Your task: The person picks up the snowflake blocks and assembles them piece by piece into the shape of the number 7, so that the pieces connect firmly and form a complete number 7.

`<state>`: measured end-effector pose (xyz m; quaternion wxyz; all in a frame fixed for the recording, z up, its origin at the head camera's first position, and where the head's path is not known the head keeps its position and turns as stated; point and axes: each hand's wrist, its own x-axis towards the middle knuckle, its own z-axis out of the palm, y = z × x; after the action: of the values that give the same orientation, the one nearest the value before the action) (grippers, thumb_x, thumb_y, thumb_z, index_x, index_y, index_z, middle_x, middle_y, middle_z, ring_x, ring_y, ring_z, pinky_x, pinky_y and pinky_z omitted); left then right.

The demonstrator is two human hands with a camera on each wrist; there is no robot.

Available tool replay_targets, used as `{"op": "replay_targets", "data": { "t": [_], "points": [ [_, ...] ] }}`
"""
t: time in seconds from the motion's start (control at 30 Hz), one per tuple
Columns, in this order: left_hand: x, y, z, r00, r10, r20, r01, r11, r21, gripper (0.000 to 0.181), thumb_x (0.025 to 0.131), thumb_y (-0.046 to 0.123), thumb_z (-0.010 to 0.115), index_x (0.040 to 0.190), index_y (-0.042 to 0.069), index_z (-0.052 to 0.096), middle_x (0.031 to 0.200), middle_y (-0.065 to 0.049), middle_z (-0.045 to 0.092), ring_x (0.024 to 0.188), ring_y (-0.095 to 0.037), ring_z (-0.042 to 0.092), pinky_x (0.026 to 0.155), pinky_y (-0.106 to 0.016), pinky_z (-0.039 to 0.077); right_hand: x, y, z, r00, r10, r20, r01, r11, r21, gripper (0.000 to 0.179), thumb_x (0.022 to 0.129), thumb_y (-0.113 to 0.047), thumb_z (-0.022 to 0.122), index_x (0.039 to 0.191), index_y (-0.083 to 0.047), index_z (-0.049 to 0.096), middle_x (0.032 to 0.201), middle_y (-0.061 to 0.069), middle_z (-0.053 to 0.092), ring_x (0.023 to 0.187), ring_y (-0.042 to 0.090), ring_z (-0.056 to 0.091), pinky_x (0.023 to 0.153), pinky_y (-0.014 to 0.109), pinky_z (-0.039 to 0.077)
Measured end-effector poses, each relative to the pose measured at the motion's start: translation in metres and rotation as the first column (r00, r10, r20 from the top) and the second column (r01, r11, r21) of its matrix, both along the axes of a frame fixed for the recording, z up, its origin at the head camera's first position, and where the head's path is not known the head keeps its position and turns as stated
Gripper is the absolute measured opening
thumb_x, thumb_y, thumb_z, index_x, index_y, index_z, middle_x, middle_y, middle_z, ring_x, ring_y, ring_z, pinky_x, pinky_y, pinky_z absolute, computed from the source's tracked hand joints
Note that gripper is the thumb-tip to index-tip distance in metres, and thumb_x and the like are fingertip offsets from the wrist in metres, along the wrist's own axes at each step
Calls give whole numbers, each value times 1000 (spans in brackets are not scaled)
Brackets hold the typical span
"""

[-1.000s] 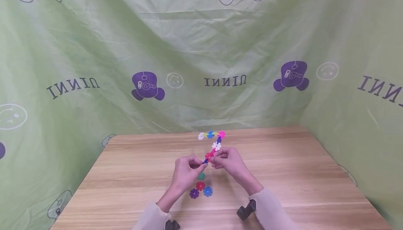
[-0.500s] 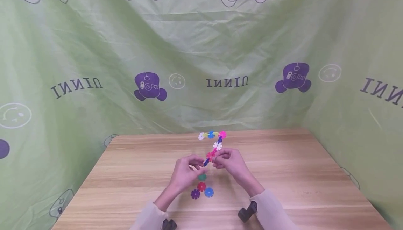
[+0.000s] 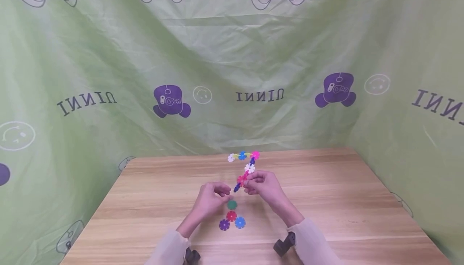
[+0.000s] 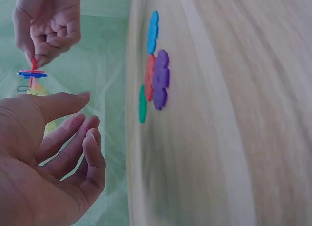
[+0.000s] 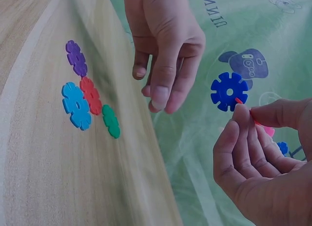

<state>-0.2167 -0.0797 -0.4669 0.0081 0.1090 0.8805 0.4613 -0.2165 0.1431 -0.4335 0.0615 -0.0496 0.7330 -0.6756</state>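
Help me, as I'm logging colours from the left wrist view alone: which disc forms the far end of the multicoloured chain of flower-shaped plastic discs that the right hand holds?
Observer: In the head view, a white, flower-shaped plastic disc forms it.
Operator: The dark blue, flower-shaped plastic disc looks edge-on to me; has it a hole?
Observer: Yes, the right wrist view shows a round one in its middle.

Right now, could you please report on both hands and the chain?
Right hand pinches flower-disc chain near dark blue end disc. Left hand holds nothing. Four discs lie on table below, nothing visibly in the way.
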Motion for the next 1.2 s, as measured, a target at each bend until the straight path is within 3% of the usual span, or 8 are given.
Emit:
{"op": "replay_targets", "data": {
  "t": [0.23,0.5,0.67,1.2],
  "points": [
    [-4,-3,-10,998,-65,23,66,997,-48,24,87,11,83,109,2,77,97,-7,78,84,-14,67,70,-24,58,1,0,-1,1000,6,1,-6,1000,0,14,97,-2,67,109,6,69,97,17,78,82,17,76,81,34,66],
    [-6,-6,-23,991,-130,39,133,986,-97,29,84,22,88,107,6,77,99,-5,78,83,-12,66,73,-25,58,1,0,-3,1000,8,-3,-8,1000,0,14,97,-2,67,109,6,69,97,16,78,81,16,75,81,34,66],
    [-8,-4,-22,988,-153,35,156,981,-118,27,85,21,88,106,7,77,100,-6,78,83,-12,67,76,-26,60,0,0,-1,1000,13,-12,-13,1000,5,13,96,-2,66,107,5,70,94,12,78,81,16,75,81,34,66],
    [-8,-2,-19,977,-186,100,197,973,-119,13,87,14,84,97,8,78,86,0,76,74,-12,66,67,-23,56,0,-1,-4,1000,19,-1,-19,1000,-2,13,96,-1,66,106,5,69,94,13,78,79,15,75,79,33,66]
  ]
}}
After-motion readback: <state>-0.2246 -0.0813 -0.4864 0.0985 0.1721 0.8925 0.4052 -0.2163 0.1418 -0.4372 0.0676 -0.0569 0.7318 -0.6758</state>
